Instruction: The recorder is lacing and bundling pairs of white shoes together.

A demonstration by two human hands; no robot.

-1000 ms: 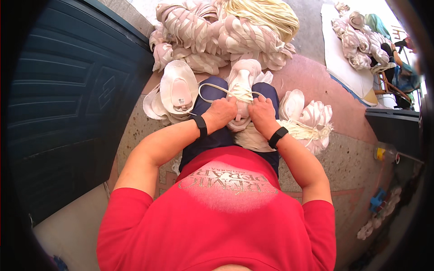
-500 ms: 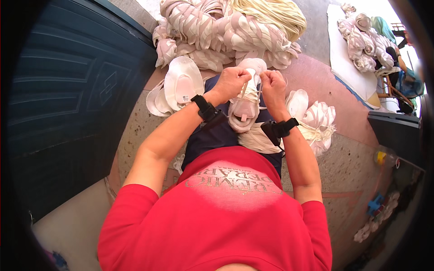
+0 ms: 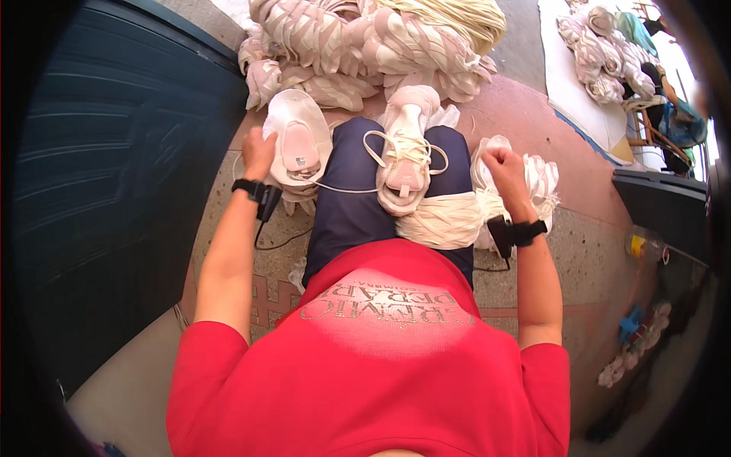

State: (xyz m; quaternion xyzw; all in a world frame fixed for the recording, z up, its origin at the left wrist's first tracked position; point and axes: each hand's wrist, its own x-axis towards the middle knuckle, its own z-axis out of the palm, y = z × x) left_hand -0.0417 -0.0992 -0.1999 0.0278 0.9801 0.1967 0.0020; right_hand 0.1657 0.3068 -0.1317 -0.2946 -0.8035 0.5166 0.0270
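Observation:
A white and pink shoe upper (image 3: 407,148) rests between my thighs, its toe pointing away from me. Cream laces (image 3: 409,146) are threaded through its eyelets, with a loose loop on either side. One strand runs left from the upper across my thigh. My left hand (image 3: 259,154) is closed beside a stack of shoe uppers (image 3: 298,141) on the left; whatever it grips is hidden. My right hand (image 3: 504,169) is curled closed above more uppers (image 3: 537,190) on the right, its contents also hidden. A bundle of cream laces (image 3: 439,221) lies over my right thigh.
Large bundled rows of pink and white uppers (image 3: 327,46) lie ahead, topped by a hank of cream laces (image 3: 457,19). A dark door (image 3: 129,152) stands on the left. Farther right are another heap of uppers (image 3: 601,57) and a clear bottle (image 3: 646,247).
Both hands have moved apart from the upper, left hand to the left and right hand to the right. The laces they held up now form side loops on it.

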